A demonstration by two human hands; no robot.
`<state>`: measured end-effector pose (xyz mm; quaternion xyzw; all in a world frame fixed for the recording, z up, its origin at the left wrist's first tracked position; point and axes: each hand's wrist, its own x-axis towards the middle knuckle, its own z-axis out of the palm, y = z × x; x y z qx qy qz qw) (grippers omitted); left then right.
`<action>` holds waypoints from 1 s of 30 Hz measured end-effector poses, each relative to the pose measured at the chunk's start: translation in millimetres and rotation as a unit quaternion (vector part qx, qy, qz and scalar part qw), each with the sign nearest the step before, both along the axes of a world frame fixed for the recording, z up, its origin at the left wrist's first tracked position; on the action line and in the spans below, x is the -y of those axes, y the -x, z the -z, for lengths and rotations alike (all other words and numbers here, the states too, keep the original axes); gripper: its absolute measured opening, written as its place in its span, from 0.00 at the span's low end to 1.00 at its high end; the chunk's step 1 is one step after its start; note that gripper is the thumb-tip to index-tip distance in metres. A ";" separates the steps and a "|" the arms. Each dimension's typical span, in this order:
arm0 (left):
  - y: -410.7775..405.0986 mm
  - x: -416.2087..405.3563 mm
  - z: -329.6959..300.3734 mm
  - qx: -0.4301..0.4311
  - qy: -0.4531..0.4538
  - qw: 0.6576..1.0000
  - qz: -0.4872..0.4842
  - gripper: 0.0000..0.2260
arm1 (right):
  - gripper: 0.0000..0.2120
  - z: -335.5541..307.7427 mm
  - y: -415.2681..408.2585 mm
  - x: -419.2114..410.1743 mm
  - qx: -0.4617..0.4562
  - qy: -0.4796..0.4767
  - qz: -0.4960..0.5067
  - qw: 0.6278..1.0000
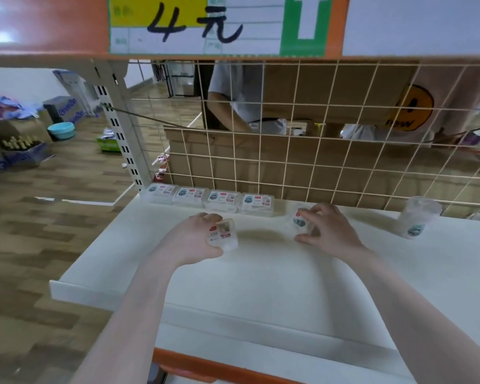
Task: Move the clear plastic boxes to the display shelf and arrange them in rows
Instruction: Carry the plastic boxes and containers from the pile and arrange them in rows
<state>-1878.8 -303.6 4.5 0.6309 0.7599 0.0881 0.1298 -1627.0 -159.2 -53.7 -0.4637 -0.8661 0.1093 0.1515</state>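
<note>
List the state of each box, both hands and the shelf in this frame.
Left hand: grips a clear box.
Right hand: grips another clear box.
Row of four boxes: lying flat along the back grid.
Lone box: at far right, apart, tilted.
Shelf: white, mostly bare.
</note>
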 end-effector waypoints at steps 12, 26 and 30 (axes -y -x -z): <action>-1.8 -0.8 1.6 -0.001 0.004 1.000 -0.011 0.29 | 0.32 -15.0 -2.2 -7.7 0.096 0.031 -0.005 0.995; 1.9 -5.5 1.1 0.000 0.008 1.000 -0.024 0.29 | 0.17 -8.9 25.9 -20.7 0.031 0.000 0.091 0.995; 4.4 -6.0 -0.4 0.000 0.009 1.000 -0.029 0.29 | 0.16 -7.3 30.4 -24.6 0.031 0.005 0.086 0.996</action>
